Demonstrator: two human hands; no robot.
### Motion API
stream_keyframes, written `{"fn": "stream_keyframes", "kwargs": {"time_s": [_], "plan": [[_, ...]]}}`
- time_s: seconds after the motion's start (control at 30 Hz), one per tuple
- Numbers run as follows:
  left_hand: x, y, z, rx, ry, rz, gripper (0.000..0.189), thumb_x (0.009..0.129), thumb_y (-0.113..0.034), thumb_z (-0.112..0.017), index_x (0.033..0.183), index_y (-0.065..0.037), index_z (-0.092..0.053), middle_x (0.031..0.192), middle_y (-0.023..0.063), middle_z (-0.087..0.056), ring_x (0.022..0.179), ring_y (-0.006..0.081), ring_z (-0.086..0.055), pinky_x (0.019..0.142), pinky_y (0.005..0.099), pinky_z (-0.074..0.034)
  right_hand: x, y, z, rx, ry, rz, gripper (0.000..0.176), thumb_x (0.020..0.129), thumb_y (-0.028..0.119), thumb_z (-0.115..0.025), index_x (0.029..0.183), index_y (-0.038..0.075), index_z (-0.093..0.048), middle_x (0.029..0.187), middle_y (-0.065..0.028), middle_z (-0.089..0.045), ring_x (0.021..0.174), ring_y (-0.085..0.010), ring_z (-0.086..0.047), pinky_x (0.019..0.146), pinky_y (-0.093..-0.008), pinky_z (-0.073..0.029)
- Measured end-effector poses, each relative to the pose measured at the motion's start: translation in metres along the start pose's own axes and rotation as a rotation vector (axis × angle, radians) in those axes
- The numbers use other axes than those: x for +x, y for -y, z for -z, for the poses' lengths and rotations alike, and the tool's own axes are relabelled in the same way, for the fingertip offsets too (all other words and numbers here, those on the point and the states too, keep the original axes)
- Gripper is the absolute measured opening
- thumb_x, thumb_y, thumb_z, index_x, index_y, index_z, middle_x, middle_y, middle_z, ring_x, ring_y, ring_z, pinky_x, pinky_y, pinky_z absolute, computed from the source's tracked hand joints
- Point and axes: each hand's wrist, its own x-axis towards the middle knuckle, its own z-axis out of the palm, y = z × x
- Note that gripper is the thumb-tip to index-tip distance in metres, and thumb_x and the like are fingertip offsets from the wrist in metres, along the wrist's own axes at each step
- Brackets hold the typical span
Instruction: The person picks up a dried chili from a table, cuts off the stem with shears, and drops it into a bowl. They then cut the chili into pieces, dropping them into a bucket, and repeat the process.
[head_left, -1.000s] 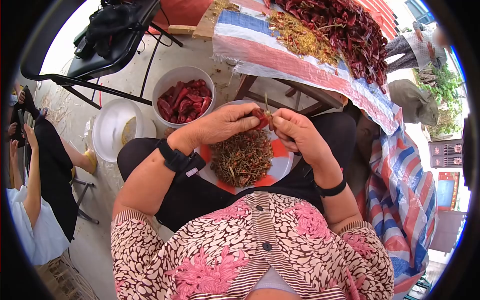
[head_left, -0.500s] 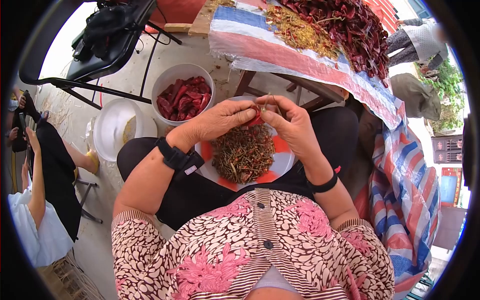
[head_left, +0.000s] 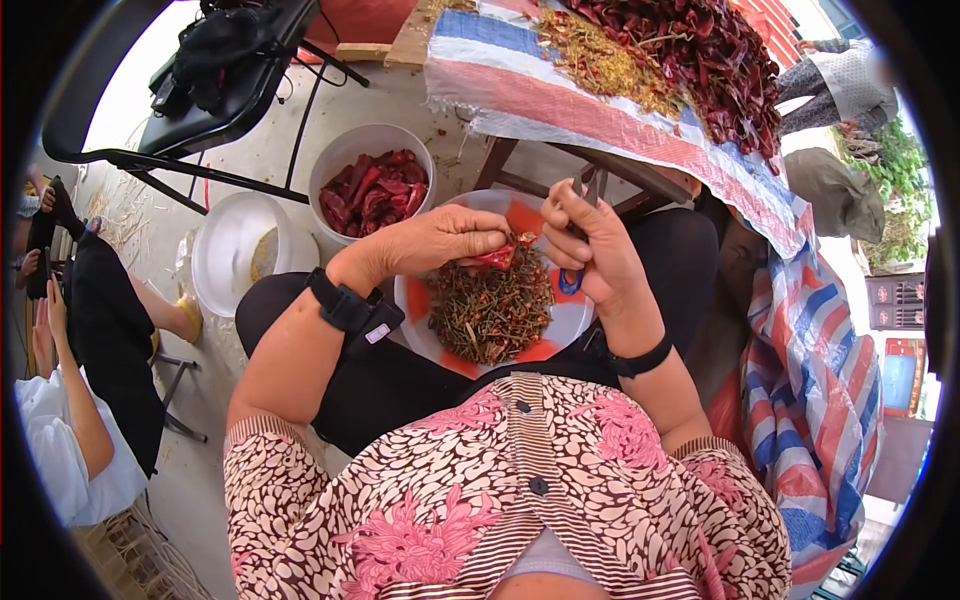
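Note:
A red dried chili (head_left: 492,258) is pinched in my left hand (head_left: 445,238), above a white basin (head_left: 405,325) on my lap. Chopped stems and chili bits (head_left: 490,312) fill the middle of the basin, which has orange-red patches. At the basin's upper right, the fingers of my right hand (head_left: 592,240) are curled around small scissors; the metal blades (head_left: 590,186) point up and a blue handle (head_left: 570,281) shows below. The two hands are apart.
Dark red chilies (head_left: 690,60) and yellow seeds (head_left: 610,65) lie on a striped sheet (head_left: 560,118) over a table. A white bucket (head_left: 430,165) holds red chilies beside an empty-looking tub (head_left: 213,265). A black chair (head_left: 200,130) stands upper left; people (head_left: 75,430) are left and upper right.
My right hand has drawn away from the chili and now shows the scissors in it. My left hand still holds the chili, slightly lower.

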Motion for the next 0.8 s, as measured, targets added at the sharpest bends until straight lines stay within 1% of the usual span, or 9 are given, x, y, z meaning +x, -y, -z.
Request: {"fn": "stream_keyframes", "kwargs": {"time_s": [0.07, 0.27, 0.33, 0.4, 0.53, 0.63, 0.67, 0.77, 0.8], "plan": [[-0.002, -0.001, -0.002, 0.029, -0.044, 0.004, 0.026, 0.099, -0.029, -0.050, 0.097, -0.004, -0.057, 0.085, -0.0072, -0.049, 0.082, 0.0015, -0.043, 0.076, 0.0192, -0.039, -0.007, -0.003, -0.006, -0.388, -0.066, 0.147, 0.016, 0.095, 0.023, -0.058, 0.095, 0.007, -0.056, 0.079, 0.0010, -0.057, 0.051, -0.0005, -0.042, 0.043, -0.0164, -0.030], [-0.005, -0.002, 0.000, 0.054, -0.041, -0.035, 0.027, 0.099, -0.029, -0.050, 0.099, -0.003, -0.058, 0.086, -0.0065, -0.050, 0.082, 0.0024, -0.043, 0.075, 0.0194, -0.038, -0.006, -0.026, -0.014, -0.813, -0.002, 0.354, 0.017, 0.092, 0.020, -0.063, 0.096, 0.006, -0.056, 0.086, 0.0015, -0.059, 0.054, 0.0004, -0.041, 0.046, -0.0157, -0.031], [-0.002, 0.005, 0.002, 0.062, -0.031, -0.030, 0.028, 0.099, -0.029, -0.050, 0.099, -0.003, -0.059, 0.086, -0.0063, -0.051, 0.082, 0.0023, -0.044, 0.075, 0.0193, -0.039, -0.006, -0.024, -0.012, -0.710, 0.033, 0.258, 0.016, 0.092, 0.020, -0.063, 0.096, 0.006, -0.055, 0.087, -0.0001, -0.059, 0.053, 0.0000, -0.041, 0.045, -0.0160, -0.030], [-0.003, 0.003, 0.003, 0.053, 0.018, -0.013, 0.028, 0.099, -0.029, -0.050, 0.099, -0.002, -0.059, 0.086, -0.0061, -0.052, 0.082, 0.0023, -0.045, 0.076, 0.0193, -0.039, -0.012, -0.012, -0.014, -0.468, 0.018, -0.012, 0.014, 0.093, 0.019, -0.061, 0.096, 0.007, -0.055, 0.086, -0.0011, -0.058, 0.051, -0.0005, -0.040, 0.043, -0.0161, -0.029], [-0.011, 0.000, 0.008, -0.002, 0.116, 0.064, 0.028, 0.098, -0.027, -0.052, 0.100, -0.001, -0.060, 0.087, -0.0031, -0.056, 0.084, 0.0046, -0.050, 0.079, 0.0212, -0.041, -0.010, -0.013, -0.001, 0.286, 0.098, -0.153, 0.011, 0.094, 0.019, -0.058, 0.097, 0.009, -0.054, 0.074, 0.0016, -0.051, 0.045, -0.0009, -0.036, 0.041, -0.0158, -0.027], [-0.017, 0.001, 0.017, 0.281, -0.030, 0.049, 0.026, 0.097, -0.023, -0.052, 0.103, 0.000, -0.060, 0.088, 0.0016, -0.060, 0.086, 0.0089, -0.053, 0.080, 0.0248, -0.044, -0.013, -0.005, 0.008, -0.016, 0.077, -0.023, 0.012, 0.092, 0.020, -0.062, 0.094, 0.010, -0.056, 0.076, 0.0015, -0.054, 0.046, -0.0015, -0.039, 0.041, -0.0170, -0.029], [-0.017, -0.003, 0.023, 0.439, -0.106, 0.005, 0.025, 0.097, -0.022, -0.052, 0.104, 0.000, -0.060, 0.089, 0.0032, -0.061, 0.087, 0.0105, -0.054, 0.080, 0.0261, -0.044, -0.015, -0.004, 0.005, -0.431, -0.026, 0.024, 0.010, 0.090, 0.019, -0.063, 0.091, 0.011, -0.059, 0.078, 0.0016, -0.056, 0.047, -0.0021, -0.042, 0.042, -0.0171, -0.032], [-0.018, 0.018, 0.045, 0.710, -0.485, -0.072, 0.023, 0.087, -0.015, -0.056, 0.105, 0.000, -0.060, 0.096, 0.0175, -0.065, 0.089, 0.0328, -0.062, 0.079, 0.0370, -0.048, -0.015, -0.027, 0.019, -0.943, -0.044, -0.088, 0.013, 0.086, 0.015, -0.063, 0.098, 0.010, -0.062, 0.079, 0.0007, -0.060, 0.063, -0.0032, -0.052, 0.052, -0.0207, -0.041], [-0.018, 0.030, 0.057, 0.870, -0.549, -0.043, 0.020, 0.085, -0.013, -0.056, 0.101, -0.002, -0.062, 0.094, 0.0177, -0.064, 0.089, 0.0351, -0.061, 0.079, 0.0410, -0.047, -0.013, -0.038, 0.030, -1.376, 0.040, 0.060, 0.019, 0.083, 0.014, -0.063, 0.102, 0.011, -0.061, 0.083, -0.0041, -0.061, 0.072, -0.0119, -0.059, 0.062, -0.0280, -0.047]]}}
